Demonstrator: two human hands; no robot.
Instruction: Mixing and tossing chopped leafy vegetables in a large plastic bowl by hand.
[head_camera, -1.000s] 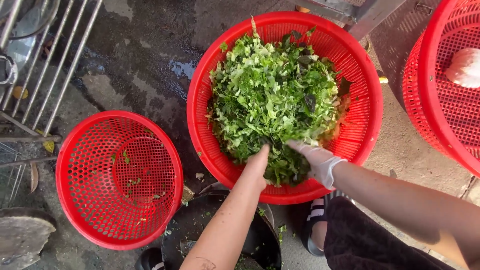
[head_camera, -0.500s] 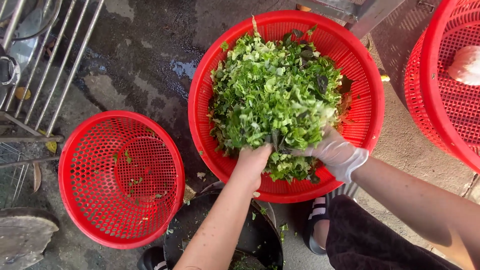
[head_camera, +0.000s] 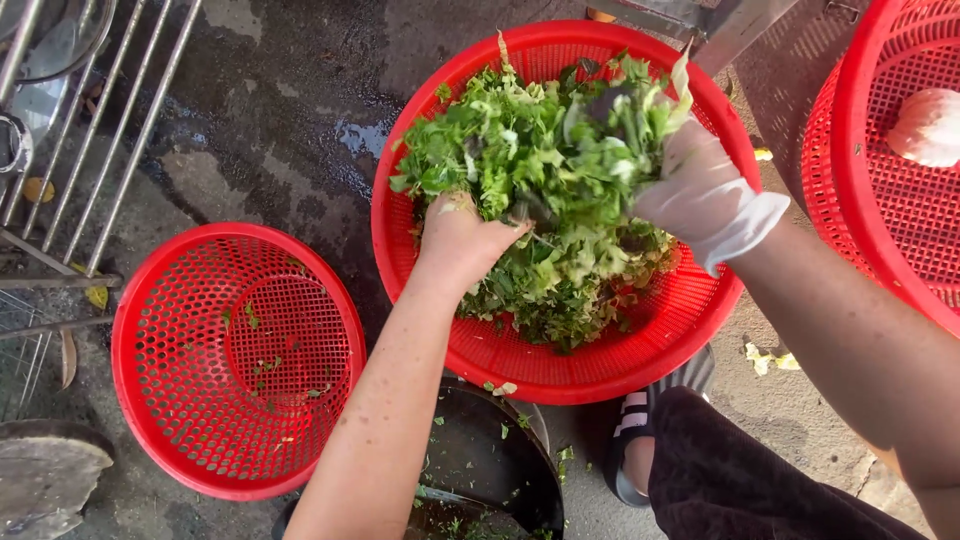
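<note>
**Both hands lifting a heap of chopped greens over the red basket**

The person stood over a large red perforated basket (head_camera: 500, 350) on the wet concrete floor (head_camera: 290, 110). The step in hand appeared to be the tossing or gathering of the chopped leafy greens (head_camera: 550, 160): one big bunch was raised above the basket, and a smaller, darker layer of the same leaves lay on the basket bottom under it.

The left hand (head_camera: 462, 238) was bare and pressed into the bunch from the left side, with the fingers curled into the leaves. The right hand (head_camera: 705, 195) wore a thin white glove and closed on the bunch from the right side. So both hands were clamped on the greens, and the bunch was held between them.

To the left, apart from the big basket, was a smaller red basket (head_camera: 160, 400) with only a few green scraps inside. A dark round pot (head_camera: 490, 470) was just below the big basket, near the person's sandal (head_camera: 630, 440). A third red basket (head_camera: 900, 200) at the right edge held a pale object that was too cut off to identify.

Judging from this, the next move would call for a firm two-sided grip, because loose leaves fall easily from the edges of such a bunch.
</note>
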